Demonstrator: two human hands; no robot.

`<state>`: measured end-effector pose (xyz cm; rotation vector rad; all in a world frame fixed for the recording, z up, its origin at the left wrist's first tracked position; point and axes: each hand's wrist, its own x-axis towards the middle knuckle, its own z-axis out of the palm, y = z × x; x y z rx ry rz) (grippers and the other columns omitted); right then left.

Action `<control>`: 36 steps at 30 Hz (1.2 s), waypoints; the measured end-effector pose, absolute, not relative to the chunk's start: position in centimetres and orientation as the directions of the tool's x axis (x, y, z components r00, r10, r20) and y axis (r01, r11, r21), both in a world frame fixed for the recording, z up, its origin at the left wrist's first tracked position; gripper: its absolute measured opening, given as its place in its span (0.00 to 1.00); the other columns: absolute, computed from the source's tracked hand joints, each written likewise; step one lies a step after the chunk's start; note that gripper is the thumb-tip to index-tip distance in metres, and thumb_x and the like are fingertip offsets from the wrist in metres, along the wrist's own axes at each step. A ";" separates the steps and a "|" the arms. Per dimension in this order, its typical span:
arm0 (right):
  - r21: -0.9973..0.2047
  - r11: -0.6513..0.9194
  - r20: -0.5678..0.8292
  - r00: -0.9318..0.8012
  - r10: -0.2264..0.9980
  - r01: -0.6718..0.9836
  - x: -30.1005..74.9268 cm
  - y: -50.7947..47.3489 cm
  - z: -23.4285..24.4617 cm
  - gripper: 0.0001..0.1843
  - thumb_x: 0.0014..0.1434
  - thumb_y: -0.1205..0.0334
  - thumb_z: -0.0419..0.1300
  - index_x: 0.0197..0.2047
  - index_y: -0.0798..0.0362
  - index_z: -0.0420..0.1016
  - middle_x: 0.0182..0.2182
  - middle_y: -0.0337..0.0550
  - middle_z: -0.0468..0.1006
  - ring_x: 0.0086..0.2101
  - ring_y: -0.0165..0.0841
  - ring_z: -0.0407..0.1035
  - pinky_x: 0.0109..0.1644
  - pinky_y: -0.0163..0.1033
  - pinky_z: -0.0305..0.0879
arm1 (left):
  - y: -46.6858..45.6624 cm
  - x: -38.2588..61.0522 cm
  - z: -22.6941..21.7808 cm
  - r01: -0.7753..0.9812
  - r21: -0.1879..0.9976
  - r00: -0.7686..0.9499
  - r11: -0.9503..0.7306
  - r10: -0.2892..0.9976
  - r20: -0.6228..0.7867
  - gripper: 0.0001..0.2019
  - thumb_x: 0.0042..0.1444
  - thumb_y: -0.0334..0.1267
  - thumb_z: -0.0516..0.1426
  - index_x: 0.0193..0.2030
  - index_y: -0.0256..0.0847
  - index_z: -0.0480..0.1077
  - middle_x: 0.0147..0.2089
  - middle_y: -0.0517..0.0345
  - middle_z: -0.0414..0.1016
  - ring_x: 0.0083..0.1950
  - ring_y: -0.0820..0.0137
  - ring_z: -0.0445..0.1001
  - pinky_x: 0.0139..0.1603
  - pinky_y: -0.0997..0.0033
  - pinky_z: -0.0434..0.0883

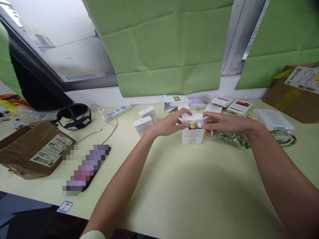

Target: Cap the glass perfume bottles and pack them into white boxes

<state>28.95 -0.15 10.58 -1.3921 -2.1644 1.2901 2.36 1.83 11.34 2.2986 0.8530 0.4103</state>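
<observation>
A small white carton [192, 135] stands upright on the pale table [189, 192], its top flaps open. Something with a gold cap [191, 126] shows inside it. My left hand [171, 123] grips the carton's upper left side, with the thumb on the raised top flap [193, 116]. My right hand [221, 123] pinches the flap and the upper right edge from the other side. Both hands are closed on the carton.
Two small white boxes [145, 121] stand left of the carton. Flat boxes and leaflets [231, 105] lie behind it, green glass pieces [284, 137] to the right. A cardboard parcel [35, 147], headband [74, 116], power strip [117, 112] and phone [86, 167] lie left; another parcel [296, 91] at far right.
</observation>
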 end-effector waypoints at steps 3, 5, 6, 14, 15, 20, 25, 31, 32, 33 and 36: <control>-0.801 0.088 -0.262 -0.478 0.838 0.593 28.6 -0.2 10.6 0.22 0.54 0.44 0.64 0.48 0.41 0.66 0.33 0.38 0.79 0.39 0.38 0.72 0.40 0.41 0.66 | 1.9 2.3 11.3 0.469 0.667 0.743 -0.579 0.667 0.057 0.16 0.65 0.44 0.51 0.58 0.52 0.58 0.59 0.56 0.68 0.49 0.66 0.75 0.44 0.64 0.70; -0.812 0.037 -0.290 -0.458 0.840 0.582 28.4 -0.2 10.6 0.22 0.52 0.44 0.65 0.45 0.43 0.67 0.33 0.39 0.78 0.38 0.38 0.72 0.39 0.41 0.67 | 1.9 2.3 11.3 0.465 0.654 0.744 -0.597 0.664 0.077 0.14 0.65 0.43 0.51 0.57 0.52 0.59 0.58 0.57 0.68 0.49 0.67 0.74 0.46 0.64 0.70; -0.816 0.015 -0.303 -0.449 0.841 0.578 28.3 -0.2 10.6 0.21 0.51 0.44 0.66 0.43 0.43 0.67 0.33 0.39 0.78 0.37 0.38 0.72 0.38 0.41 0.68 | 1.9 2.3 11.3 0.459 0.646 0.747 -0.610 0.658 0.091 0.13 0.65 0.43 0.51 0.56 0.52 0.60 0.58 0.58 0.69 0.49 0.67 0.73 0.48 0.63 0.70; -0.876 -0.024 -0.264 -0.437 0.860 0.482 28.6 -0.3 10.6 0.24 0.50 0.43 0.68 0.47 0.44 0.72 0.37 0.41 0.75 0.32 0.34 0.68 0.35 0.39 0.67 | 2.0 2.4 11.6 0.397 0.605 0.759 -0.690 0.617 0.206 0.14 0.66 0.48 0.52 0.48 0.45 0.73 0.57 0.54 0.72 0.58 0.63 0.69 0.51 0.65 0.71; -0.886 -0.010 -0.238 -0.436 0.868 0.463 28.6 -0.3 10.7 0.25 0.51 0.41 0.66 0.49 0.43 0.72 0.38 0.41 0.75 0.32 0.33 0.67 0.35 0.39 0.66 | 2.1 2.4 11.6 0.390 0.607 0.756 -0.692 0.617 0.217 0.14 0.66 0.48 0.52 0.47 0.45 0.75 0.58 0.54 0.71 0.59 0.63 0.69 0.50 0.65 0.71; -0.855 0.093 -0.163 -0.435 0.886 0.509 28.0 -0.1 10.7 0.23 0.54 0.39 0.64 0.49 0.41 0.75 0.36 0.39 0.74 0.31 0.32 0.64 0.34 0.38 0.61 | 2.1 2.2 11.6 0.404 0.590 0.769 -0.699 0.609 0.195 0.14 0.65 0.48 0.53 0.43 0.46 0.78 0.60 0.54 0.69 0.56 0.64 0.71 0.51 0.63 0.72; -0.796 0.097 -0.223 -0.439 0.871 0.597 27.9 0.6 9.7 0.20 0.52 0.40 0.65 0.39 0.46 0.73 0.29 0.39 0.72 0.29 0.33 0.62 0.31 0.39 0.56 | 1.8 2.4 11.8 0.333 0.686 0.740 -0.647 0.630 0.235 0.14 0.66 0.48 0.52 0.53 0.48 0.71 0.60 0.53 0.69 0.57 0.65 0.71 0.53 0.63 0.72; -0.791 0.138 -0.177 -0.439 0.881 0.596 27.9 0.6 9.8 0.22 0.51 0.41 0.65 0.43 0.45 0.74 0.31 0.39 0.74 0.29 0.33 0.64 0.31 0.39 0.57 | 1.7 2.8 11.7 0.374 0.721 0.713 -0.584 0.678 0.179 0.14 0.68 0.48 0.48 0.52 0.44 0.68 0.55 0.54 0.73 0.52 0.67 0.73 0.50 0.65 0.70; -0.785 0.161 -0.150 -0.436 0.887 0.598 27.8 0.4 10.1 0.23 0.51 0.41 0.65 0.46 0.44 0.74 0.33 0.39 0.75 0.31 0.34 0.65 0.32 0.39 0.58 | 1.7 2.8 11.7 0.371 0.720 0.723 -0.587 0.669 0.172 0.14 0.68 0.48 0.48 0.50 0.44 0.69 0.55 0.54 0.73 0.52 0.67 0.73 0.50 0.65 0.70; -0.775 0.185 -0.121 -0.430 0.895 0.604 27.7 0.2 10.3 0.25 0.52 0.40 0.64 0.49 0.42 0.74 0.35 0.39 0.75 0.32 0.34 0.66 0.34 0.39 0.59 | 1.7 2.8 11.7 0.366 0.725 0.729 -0.583 0.664 0.166 0.14 0.67 0.48 0.49 0.50 0.44 0.69 0.55 0.55 0.73 0.52 0.67 0.73 0.51 0.65 0.70; -0.742 0.237 -0.060 -0.414 0.908 0.627 27.3 -0.2 10.9 0.26 0.53 0.40 0.62 0.53 0.39 0.73 0.39 0.39 0.76 0.35 0.35 0.67 0.37 0.39 0.60 | 1.5 2.8 11.9 0.373 0.755 0.727 -0.540 0.675 0.124 0.15 0.65 0.50 0.52 0.50 0.45 0.69 0.55 0.56 0.73 0.52 0.67 0.74 0.49 0.66 0.71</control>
